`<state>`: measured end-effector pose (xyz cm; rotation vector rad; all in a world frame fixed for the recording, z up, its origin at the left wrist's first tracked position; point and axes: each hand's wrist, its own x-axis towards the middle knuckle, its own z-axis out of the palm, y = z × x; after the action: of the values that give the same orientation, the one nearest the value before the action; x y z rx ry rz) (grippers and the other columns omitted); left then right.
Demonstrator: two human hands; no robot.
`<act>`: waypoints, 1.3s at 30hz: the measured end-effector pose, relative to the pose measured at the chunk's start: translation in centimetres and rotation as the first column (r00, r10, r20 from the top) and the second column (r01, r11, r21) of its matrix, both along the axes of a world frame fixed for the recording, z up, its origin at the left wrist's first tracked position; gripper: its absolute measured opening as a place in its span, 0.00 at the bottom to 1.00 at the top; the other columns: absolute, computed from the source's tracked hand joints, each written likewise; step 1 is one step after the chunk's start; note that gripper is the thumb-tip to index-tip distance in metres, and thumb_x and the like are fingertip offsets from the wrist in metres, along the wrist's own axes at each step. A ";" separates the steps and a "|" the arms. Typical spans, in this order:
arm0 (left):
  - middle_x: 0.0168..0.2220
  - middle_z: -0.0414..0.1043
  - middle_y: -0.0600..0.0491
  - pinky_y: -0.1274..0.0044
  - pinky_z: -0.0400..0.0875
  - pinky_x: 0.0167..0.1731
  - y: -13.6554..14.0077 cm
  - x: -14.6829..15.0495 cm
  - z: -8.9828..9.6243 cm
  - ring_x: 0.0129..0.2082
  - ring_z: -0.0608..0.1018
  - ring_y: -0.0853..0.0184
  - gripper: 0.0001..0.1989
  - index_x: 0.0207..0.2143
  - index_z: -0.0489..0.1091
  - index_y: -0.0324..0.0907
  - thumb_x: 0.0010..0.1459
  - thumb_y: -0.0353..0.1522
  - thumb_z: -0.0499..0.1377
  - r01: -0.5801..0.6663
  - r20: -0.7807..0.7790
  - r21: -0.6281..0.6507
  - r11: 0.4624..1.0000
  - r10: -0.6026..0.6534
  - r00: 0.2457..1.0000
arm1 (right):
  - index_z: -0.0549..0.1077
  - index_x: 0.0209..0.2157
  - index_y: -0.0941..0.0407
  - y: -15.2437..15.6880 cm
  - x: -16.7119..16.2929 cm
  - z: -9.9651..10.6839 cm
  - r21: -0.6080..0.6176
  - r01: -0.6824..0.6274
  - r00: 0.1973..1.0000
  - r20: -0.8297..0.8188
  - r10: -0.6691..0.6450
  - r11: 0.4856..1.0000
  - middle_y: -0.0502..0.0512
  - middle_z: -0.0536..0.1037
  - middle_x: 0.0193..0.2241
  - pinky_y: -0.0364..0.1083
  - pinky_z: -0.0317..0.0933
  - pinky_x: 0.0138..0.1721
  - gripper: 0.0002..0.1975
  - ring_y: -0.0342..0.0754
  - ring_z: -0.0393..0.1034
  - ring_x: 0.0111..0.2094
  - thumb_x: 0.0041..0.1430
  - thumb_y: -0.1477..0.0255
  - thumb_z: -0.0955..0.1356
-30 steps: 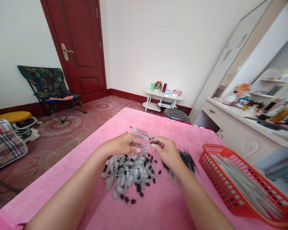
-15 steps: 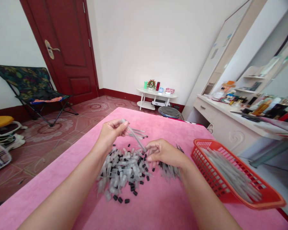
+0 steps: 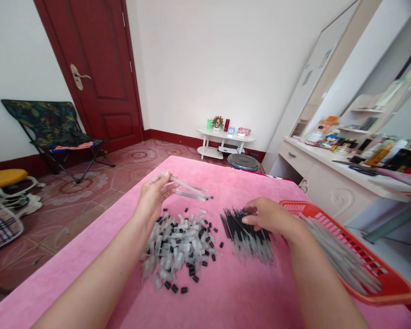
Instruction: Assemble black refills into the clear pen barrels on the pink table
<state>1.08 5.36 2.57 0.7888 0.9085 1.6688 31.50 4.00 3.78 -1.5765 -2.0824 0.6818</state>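
Observation:
My left hand (image 3: 154, 194) pinches a translucent pen barrel (image 3: 188, 186) near one end, and the tube slants down to the right. Behind it, several more clear barrels (image 3: 191, 195) lie on the pink cloth. My right hand (image 3: 270, 215) rests over a bundle of pen refills (image 3: 250, 237) with dark upper parts and pale lower ends. Its fingers are bent together at the refills; whatever is between them is hidden. In front of my left hand spreads a heap of translucent pen caps (image 3: 178, 244) mixed with small black plugs (image 3: 184, 290).
A red plastic basket (image 3: 393, 297) stands at the right of the pink-covered table (image 3: 219, 301), with many clear barrels (image 3: 342, 256) inside. Beyond are a white dresser (image 3: 332, 180), a low white stand (image 3: 210, 151), a folding chair (image 3: 51, 123) and a yellow stool (image 3: 7, 176).
My right hand has moved right, from the end of the barrel to the refill bundle. My left hand has shifted slightly left, and its barrel lies flatter.

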 end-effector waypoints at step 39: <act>0.28 0.76 0.49 0.80 0.63 0.23 2.4 -5.2 -4.1 0.26 0.75 0.67 0.18 0.30 0.74 0.37 0.42 0.43 0.62 -0.086 -0.584 -0.131 0.988 -0.007 0.812 | 0.65 0.21 0.57 -2.2 -9.4 -0.3 -0.039 -0.133 0.933 -0.342 0.112 0.990 0.49 0.70 0.19 0.39 0.55 0.22 0.06 0.41 0.66 0.20 0.50 0.74 0.63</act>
<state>-4.14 7.79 -1.55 1.2162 1.4682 1.3788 22.12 1.84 3.53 -1.2597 -1.9259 0.9950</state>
